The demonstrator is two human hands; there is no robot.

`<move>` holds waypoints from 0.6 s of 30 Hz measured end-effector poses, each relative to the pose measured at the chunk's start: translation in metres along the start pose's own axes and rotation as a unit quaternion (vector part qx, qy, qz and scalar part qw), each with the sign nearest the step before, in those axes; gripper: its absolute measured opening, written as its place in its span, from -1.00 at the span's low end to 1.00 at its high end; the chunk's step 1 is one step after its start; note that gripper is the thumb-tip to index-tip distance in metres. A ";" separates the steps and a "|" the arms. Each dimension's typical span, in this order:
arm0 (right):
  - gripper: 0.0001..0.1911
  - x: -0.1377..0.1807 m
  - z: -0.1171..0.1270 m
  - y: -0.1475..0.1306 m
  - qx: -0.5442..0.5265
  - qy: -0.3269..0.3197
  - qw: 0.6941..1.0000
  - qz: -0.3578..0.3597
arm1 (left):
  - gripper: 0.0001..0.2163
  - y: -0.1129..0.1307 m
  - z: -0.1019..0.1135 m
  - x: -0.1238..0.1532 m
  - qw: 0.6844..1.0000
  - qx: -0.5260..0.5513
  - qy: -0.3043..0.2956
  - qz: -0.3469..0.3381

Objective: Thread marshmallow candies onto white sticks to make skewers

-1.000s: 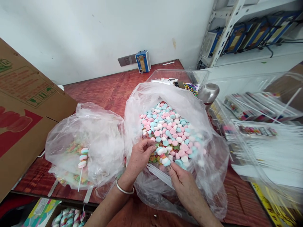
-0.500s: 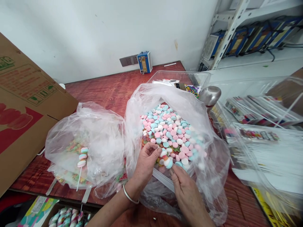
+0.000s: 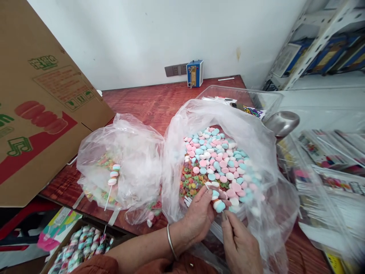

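Observation:
My left hand (image 3: 201,210), a bangle at its wrist, is closed round a candy skewer (image 3: 219,205) of stacked pale blue, white and orange candies. Part of the stack is hidden by the fingers. At the lower end of the skewer my right hand (image 3: 241,239) has thumb and fingers pinched together; the stick inside that grip is hidden. Both hands are over the front of a large open plastic bag (image 3: 196,112). Loose pink, blue and white candies (image 3: 224,163) fill the bag, with small coloured ring candies (image 3: 194,179) at its left side.
Another candy skewer (image 3: 112,176) lies on a second plastic bag (image 3: 139,152) to the left. A carton (image 3: 54,87) stands beyond it; a box of wrapped candy skewers (image 3: 81,247) is below the table edge. At right are a metal scoop (image 3: 282,123) and a clear bin (image 3: 242,93).
The view has swung left, so things appear further right. My left hand has closed further round the candy stack, and more ring candies show in the bag.

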State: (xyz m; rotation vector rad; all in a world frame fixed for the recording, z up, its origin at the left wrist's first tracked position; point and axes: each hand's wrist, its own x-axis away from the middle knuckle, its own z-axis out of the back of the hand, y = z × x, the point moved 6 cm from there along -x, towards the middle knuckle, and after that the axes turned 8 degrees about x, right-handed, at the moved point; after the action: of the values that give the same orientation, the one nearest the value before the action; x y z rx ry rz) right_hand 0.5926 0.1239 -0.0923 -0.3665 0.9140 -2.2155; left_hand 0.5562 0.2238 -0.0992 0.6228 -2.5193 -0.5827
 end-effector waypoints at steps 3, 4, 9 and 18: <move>-0.61 -0.013 -0.003 -0.009 -0.032 -0.032 0.999 0.006 | -0.73 0.032 0.009 0.003 0.974 -0.217 -0.003 -0.057; -0.61 -0.017 -0.004 -0.010 -0.041 -0.036 0.999 0.004 | -0.73 0.048 0.011 0.004 0.937 -0.334 -0.009 -0.099; -0.63 -0.022 -0.009 -0.010 -0.011 -0.044 0.999 0.007 | -0.81 0.108 0.019 -0.001 0.555 -0.780 0.014 -0.288; -0.64 -0.018 -0.017 -0.007 0.018 -0.063 0.998 0.023 | -0.87 0.114 0.018 -0.008 0.438 -0.839 0.038 -0.321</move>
State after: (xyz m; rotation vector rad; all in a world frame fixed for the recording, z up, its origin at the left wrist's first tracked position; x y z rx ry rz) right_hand 0.5934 0.1486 -0.0995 -0.4580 0.8071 -2.1389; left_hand 0.5170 0.3249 -0.0590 0.5490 -0.3862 -2.5230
